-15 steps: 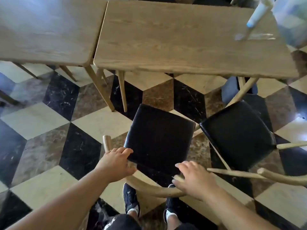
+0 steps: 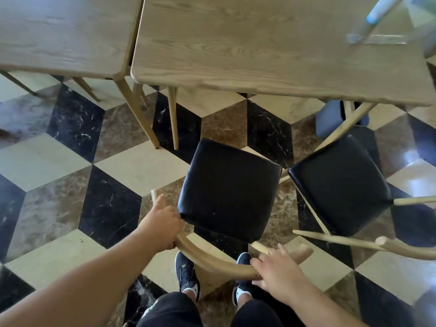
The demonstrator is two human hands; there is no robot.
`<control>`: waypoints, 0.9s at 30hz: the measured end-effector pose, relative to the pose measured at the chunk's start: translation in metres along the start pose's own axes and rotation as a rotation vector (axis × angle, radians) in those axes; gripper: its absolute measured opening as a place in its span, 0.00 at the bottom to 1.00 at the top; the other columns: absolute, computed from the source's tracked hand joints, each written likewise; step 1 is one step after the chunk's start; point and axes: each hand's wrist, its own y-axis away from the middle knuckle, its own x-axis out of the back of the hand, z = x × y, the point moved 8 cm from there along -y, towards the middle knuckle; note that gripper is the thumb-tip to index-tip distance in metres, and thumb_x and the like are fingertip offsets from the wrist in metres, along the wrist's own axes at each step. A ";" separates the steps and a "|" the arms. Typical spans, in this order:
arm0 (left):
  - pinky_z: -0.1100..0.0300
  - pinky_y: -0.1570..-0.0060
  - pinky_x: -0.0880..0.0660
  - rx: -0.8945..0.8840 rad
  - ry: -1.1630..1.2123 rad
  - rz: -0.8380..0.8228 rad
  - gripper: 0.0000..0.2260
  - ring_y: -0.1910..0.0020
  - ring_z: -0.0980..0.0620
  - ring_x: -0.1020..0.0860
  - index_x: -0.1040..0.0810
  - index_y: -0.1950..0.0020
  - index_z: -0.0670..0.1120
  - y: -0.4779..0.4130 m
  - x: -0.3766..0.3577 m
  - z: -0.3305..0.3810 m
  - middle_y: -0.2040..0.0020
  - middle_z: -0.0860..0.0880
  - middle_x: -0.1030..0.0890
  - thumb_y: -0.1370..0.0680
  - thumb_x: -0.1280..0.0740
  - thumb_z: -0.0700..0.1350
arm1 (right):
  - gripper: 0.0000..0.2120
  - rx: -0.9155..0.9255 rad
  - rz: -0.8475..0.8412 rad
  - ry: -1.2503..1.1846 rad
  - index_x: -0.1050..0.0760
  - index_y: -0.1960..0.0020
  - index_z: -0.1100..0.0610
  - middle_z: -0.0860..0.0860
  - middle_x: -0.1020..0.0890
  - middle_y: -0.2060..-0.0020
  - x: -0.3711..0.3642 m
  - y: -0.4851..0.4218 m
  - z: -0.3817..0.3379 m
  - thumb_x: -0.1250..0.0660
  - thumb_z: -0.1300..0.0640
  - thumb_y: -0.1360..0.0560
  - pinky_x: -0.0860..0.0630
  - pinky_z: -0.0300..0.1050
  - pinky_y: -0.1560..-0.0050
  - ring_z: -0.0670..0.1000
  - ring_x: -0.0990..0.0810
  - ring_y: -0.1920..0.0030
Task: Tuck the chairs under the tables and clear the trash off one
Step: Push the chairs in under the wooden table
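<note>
A chair with a black cushioned seat (image 2: 228, 190) and a curved pale wooden backrest (image 2: 212, 260) stands on the floor in front of me, short of the right wooden table (image 2: 259, 48). My left hand (image 2: 162, 224) grips the left end of the backrest. My right hand (image 2: 277, 272) lies over its right part, fingers curled around the wood. A second black-seated chair (image 2: 339, 185) stands just to the right, its seat near the table's right leg. A second wooden table (image 2: 63, 34) adjoins on the left.
A blurred pale stick with a blue band (image 2: 372, 17) and a clear flat item (image 2: 384, 40) lie on the right table's far right. A blue-grey bin (image 2: 330, 121) sits under that table. The floor is patterned in black, cream and brown tiles. My shoes (image 2: 186, 272) are behind the chair.
The view has shifted closer to the tables. The chair has slid slightly toward the right table, and both hands have settled more firmly on its backrest.
</note>
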 end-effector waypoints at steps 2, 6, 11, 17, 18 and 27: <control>0.29 0.25 0.53 -0.005 -0.011 0.021 0.20 0.32 0.47 0.26 0.22 0.33 0.57 -0.006 0.001 -0.005 0.36 0.55 0.20 0.24 0.33 0.60 | 0.23 -0.048 0.022 -0.012 0.28 0.31 0.48 0.52 0.18 0.39 0.006 -0.001 0.010 0.37 0.36 0.20 0.42 0.68 0.23 0.59 0.25 0.34; 0.30 0.26 0.53 0.011 0.024 0.065 0.21 0.32 0.48 0.26 0.23 0.33 0.57 -0.017 0.017 -0.016 0.35 0.56 0.20 0.24 0.34 0.61 | 0.20 -0.123 0.105 -0.062 0.24 0.36 0.46 0.48 0.17 0.42 0.023 -0.010 0.036 0.33 0.36 0.22 0.39 0.67 0.24 0.57 0.23 0.35; 0.33 0.27 0.54 0.066 0.076 0.073 0.22 0.30 0.49 0.28 0.25 0.30 0.57 -0.036 0.042 -0.032 0.32 0.56 0.22 0.22 0.33 0.62 | 0.21 -0.162 0.094 -0.075 0.28 0.31 0.47 0.49 0.21 0.36 0.061 -0.030 0.071 0.35 0.39 0.19 0.46 0.67 0.22 0.57 0.27 0.31; 0.38 0.23 0.50 0.164 0.094 0.070 0.23 0.25 0.50 0.32 0.30 0.25 0.55 -0.063 0.088 -0.058 0.27 0.55 0.26 0.20 0.34 0.57 | 0.19 -0.107 0.132 -0.095 0.29 0.31 0.47 0.50 0.22 0.35 0.104 -0.064 0.111 0.34 0.42 0.19 0.46 0.69 0.22 0.58 0.28 0.29; 0.39 0.22 0.50 0.181 0.095 0.075 0.24 0.25 0.49 0.33 0.30 0.25 0.55 -0.068 0.096 -0.064 0.27 0.54 0.26 0.20 0.34 0.57 | 0.19 -0.104 0.142 -0.096 0.29 0.31 0.47 0.50 0.22 0.35 0.112 -0.070 0.118 0.34 0.42 0.19 0.46 0.69 0.22 0.58 0.28 0.30; 0.48 0.23 0.43 0.257 0.147 0.131 0.24 0.26 0.52 0.31 0.28 0.27 0.58 -0.119 0.146 -0.137 0.29 0.56 0.25 0.22 0.30 0.60 | 0.20 -0.132 0.210 -0.090 0.28 0.31 0.49 0.50 0.23 0.35 0.196 -0.134 0.172 0.30 0.48 0.21 0.46 0.69 0.21 0.58 0.28 0.31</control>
